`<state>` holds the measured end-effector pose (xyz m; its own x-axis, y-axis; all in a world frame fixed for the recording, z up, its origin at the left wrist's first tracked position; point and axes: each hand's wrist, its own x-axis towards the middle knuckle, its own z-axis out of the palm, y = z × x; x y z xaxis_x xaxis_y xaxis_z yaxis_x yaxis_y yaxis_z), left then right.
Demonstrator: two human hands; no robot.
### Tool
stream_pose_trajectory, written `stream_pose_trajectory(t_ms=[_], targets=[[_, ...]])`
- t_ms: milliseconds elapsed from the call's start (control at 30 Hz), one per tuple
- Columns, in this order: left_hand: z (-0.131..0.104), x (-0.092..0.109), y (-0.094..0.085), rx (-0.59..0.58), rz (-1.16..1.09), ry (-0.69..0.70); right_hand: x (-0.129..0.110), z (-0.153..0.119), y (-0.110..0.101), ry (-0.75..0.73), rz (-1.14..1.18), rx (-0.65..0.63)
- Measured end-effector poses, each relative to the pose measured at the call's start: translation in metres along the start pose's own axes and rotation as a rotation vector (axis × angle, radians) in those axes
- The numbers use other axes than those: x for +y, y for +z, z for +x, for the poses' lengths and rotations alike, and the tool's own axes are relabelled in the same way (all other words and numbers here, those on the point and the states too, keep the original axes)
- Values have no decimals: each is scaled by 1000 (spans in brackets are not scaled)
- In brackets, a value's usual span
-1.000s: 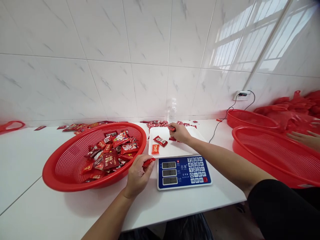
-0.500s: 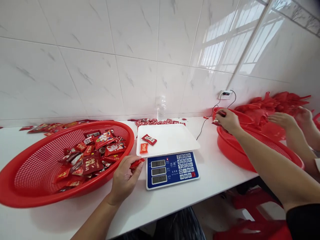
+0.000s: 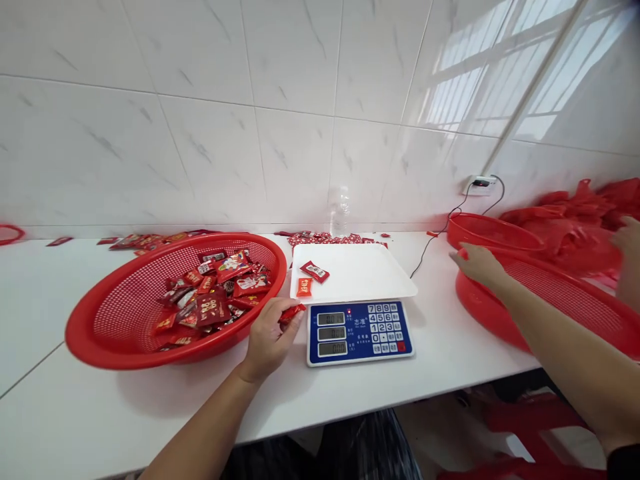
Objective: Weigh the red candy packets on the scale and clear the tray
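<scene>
My left hand [image 3: 270,339] is closed in a pinch around a red wrapped candy [image 3: 293,313], just left of the scale's display. The digital scale [image 3: 360,333] has a white tray [image 3: 365,270] with a dark red candy [image 3: 315,271] and a smaller orange-red candy [image 3: 304,287] on it. To the left, a red perforated basket [image 3: 113,320] holds a heap of mixed wrapped candies [image 3: 213,303]. My right hand [image 3: 480,263] reaches over the near left rim of another red basket [image 3: 493,317]. Its fingers are bent, with a bit of red between them that is unclear.
Loose candies [image 3: 145,241] lie along the wall behind the left basket, and red-and-white packets [image 3: 325,239] behind the scale. A clear bottle [image 3: 340,213] stands there. A cable [image 3: 430,247] runs to a wall socket [image 3: 480,185]. Red bags [image 3: 565,220] and a co-worker's hand [image 3: 630,233] are at right.
The view has turned left, so everything sits further right in it. My right hand, earlier pinching a dark red item above the right basket, is now lower at its rim. My left hand keeps its candy.
</scene>
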<state>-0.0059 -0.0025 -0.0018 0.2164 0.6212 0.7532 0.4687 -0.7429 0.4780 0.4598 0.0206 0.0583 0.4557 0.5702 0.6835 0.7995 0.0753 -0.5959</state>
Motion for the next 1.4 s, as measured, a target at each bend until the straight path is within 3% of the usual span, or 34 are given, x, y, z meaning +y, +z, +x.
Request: stream_pose_trajectory(t_ms=[100, 233, 300, 400, 500, 667, 800, 933, 967, 1133, 1200, 1267, 1333, 1400], targets=[[-1, -1, 0, -3, -15, -2, -40, -17, 54, -94, 19, -309], [-1, -2, 0, -10, -1, 1, -124, -66, 131, -261, 91, -644], [-1, -2, 0, -6, 17, 8, -166, -89, 158, -370, 52, -869], [-2, -2, -1, 2, 36, 26, -209, -109, 178, -531, -68, -1040], [-2, -3, -2, -7, 39, 25, -219, -110, 182, -622, -70, -1030], [-1, -3, -1, -12, 14, 21, -188, -93, 173, -637, -82, -901], [-1, -5, 0, -26, -4, 37, -152, -70, 149, -562, -117, -757], [-2, -4, 0, -14, 0, 33, -100, -34, 91, -420, -169, -500], [-2, -3, 0, -6, 6, 26, -83, -25, 72, -373, -196, -339], [-2, 1, 0, 25, 0, 1, 27, 6, -25, -166, -342, -99], [-2, 1, 1, 20, -14, 10, 66, 8, -50, -82, -395, -106], [-2, 0, 2, 1, -17, 15, 93, 5, -62, -42, -420, -118], [-2, 1, 2, -21, -10, 16, 102, -2, -62, -41, -426, -135], [0, 4, 2, -47, 2, 23, 93, -13, -52, -70, -418, -153]])
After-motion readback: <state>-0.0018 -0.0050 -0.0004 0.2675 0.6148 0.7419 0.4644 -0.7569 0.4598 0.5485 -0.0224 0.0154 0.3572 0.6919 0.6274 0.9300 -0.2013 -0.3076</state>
